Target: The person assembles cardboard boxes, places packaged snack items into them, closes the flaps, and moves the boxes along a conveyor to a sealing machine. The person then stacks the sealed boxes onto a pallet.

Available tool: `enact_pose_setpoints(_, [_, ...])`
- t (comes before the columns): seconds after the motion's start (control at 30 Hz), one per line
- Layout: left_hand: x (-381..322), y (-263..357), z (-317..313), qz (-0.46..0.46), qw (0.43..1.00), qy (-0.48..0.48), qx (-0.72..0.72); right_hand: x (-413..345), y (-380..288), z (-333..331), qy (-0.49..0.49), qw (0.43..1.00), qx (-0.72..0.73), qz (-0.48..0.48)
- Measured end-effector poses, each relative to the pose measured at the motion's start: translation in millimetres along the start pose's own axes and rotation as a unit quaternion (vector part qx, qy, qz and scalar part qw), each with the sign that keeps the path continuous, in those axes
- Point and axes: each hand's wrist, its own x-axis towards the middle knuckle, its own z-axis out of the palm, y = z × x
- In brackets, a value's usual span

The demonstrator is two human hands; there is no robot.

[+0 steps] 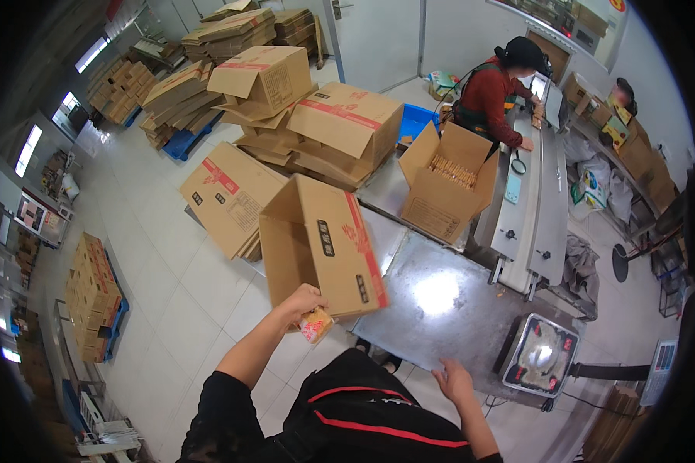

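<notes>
My left hand is closed on a small wrapped snack packet with red print. It is at the near lower edge of an open cardboard box, which lies tilted on its side; whether the fingers also grip the box cannot be told. My right hand holds nothing, its fingers apart, by the near edge of the metal table. To its right is a platform scale. Farther off, another open carton contains many wrapped snacks.
Flattened cartons and part-folded boxes stand at the back left. A co-worker works at a conveyor, where a phone and a magnifier-like tool lie. A loaded pallet is on the left floor.
</notes>
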Motion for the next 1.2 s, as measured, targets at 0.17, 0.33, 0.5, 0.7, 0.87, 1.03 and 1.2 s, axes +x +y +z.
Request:
enact_pose_setpoints(0.17, [-54.4, -13.8, -59.8, 0.041, 0.953, -0.002, -0.3, 70.7, -54.2, 15.1, 0.05, 0.992, 0.112, -0.007])
enact_pose_setpoints(0.33, [-102.8, -7.3, -151.9, 0.066, 0.955, -0.08, -0.28, 160.8, -123.4, 33.1, 0.16, 0.94, 0.297, 0.049])
enact_pose_setpoints(0.5, [-118.9, 17.8, -247.4, 0.12, 0.948, -0.178, -0.234, 232.7, -199.1, 47.8, 0.113, 0.922, 0.329, 0.173])
enact_pose_setpoints(0.7, [-135.2, 22.6, -344.9, 0.174, 0.95, -0.248, -0.075, 294.6, -286.7, 121.3, -0.148, 0.832, 0.473, 0.249])
enact_pose_setpoints(0.87, [-131.5, 23.8, -392.2, 0.23, 0.922, -0.31, -0.014, 343.2, -351.4, 172.6, -0.178, 0.625, 0.737, 0.184])
enact_pose_setpoints(1.03, [-147.1, 32.5, -428.5, 0.247, 0.94, -0.23, -0.042, 368.0, -391.0, 112.6, -0.118, 0.61, 0.782, 0.052])
enact_pose_setpoints(1.2, [-160.6, 18.6, -451.6, 0.211, 0.94, -0.06, -0.26, 381.7, -446.5, -28.9, -0.05, 0.608, 0.792, -0.019])
